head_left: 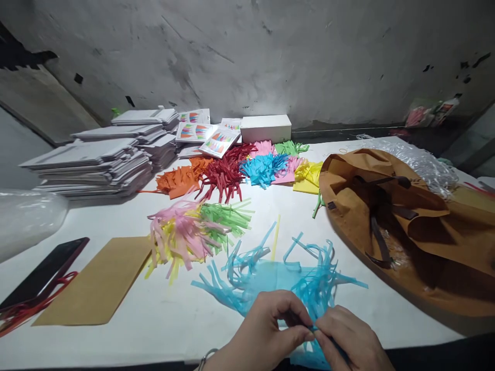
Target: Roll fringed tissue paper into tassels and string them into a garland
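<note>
My left hand point(270, 324) and my right hand point(350, 337) meet at the front edge of the table, thumbs and fingertips pinched close together. Between them they grip blue tissue paper fringe point(266, 281), and the pinched part is mostly hidden by my fingers. The rest of this blue fringe spreads over the table beyond my hands, with cut strips fanning out on both sides. A thin yellow strip point(276, 237) lies just behind it. To the left is a pile of pink fringe point(189, 221) with yellow, and green fringe point(224, 219) beside it.
Orange point(180, 180), dark red point(224, 172) and other coloured fringes line the back, before a white box point(266, 129). Stacked white packets point(88, 159) stand at left. A brown envelope point(96, 281) and phone point(44, 273) lie front left. A large brown bag point(386, 232) fills the right.
</note>
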Available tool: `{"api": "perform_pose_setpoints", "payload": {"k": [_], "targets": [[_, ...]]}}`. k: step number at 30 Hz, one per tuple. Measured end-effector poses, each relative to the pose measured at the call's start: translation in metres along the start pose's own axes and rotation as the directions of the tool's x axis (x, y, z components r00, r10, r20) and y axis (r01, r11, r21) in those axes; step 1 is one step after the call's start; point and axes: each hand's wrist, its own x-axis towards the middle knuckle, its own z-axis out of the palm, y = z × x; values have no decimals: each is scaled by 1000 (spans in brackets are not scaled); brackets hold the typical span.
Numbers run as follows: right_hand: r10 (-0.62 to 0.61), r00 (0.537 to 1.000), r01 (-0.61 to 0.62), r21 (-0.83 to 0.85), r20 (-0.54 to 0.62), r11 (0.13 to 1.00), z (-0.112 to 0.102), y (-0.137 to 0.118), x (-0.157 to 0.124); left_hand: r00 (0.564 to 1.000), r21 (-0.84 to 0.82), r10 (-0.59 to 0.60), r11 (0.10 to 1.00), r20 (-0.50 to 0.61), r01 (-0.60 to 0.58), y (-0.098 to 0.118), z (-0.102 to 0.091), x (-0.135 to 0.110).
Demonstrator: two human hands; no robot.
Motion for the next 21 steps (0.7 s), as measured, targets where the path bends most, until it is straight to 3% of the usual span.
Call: {"api": "perform_pose_setpoints", "payload": {"k": [7, 9, 13, 17, 21], "targets": [[38, 999, -40, 71, 32, 997, 1, 2, -4, 979, -282, -173, 939, 105, 196, -5, -6, -3], [49, 998, -52, 104, 32, 993, 7, 4, -6, 982, -204, -170, 961, 87, 184, -4, -7, -4], [20, 995, -10, 103, -100, 995, 18, 6, -7, 995, 32, -98, 995, -4, 98, -3, -5, -3], [-164, 974, 134, -182, -155, 974, 15, 4, 0, 993, 226, 41, 974, -112, -14, -7, -3, -6], [-364, 928, 310, -387, -75, 869, 16, 3, 5, 977, 352, 181, 927, -110, -132, -12, -4, -13]]}}
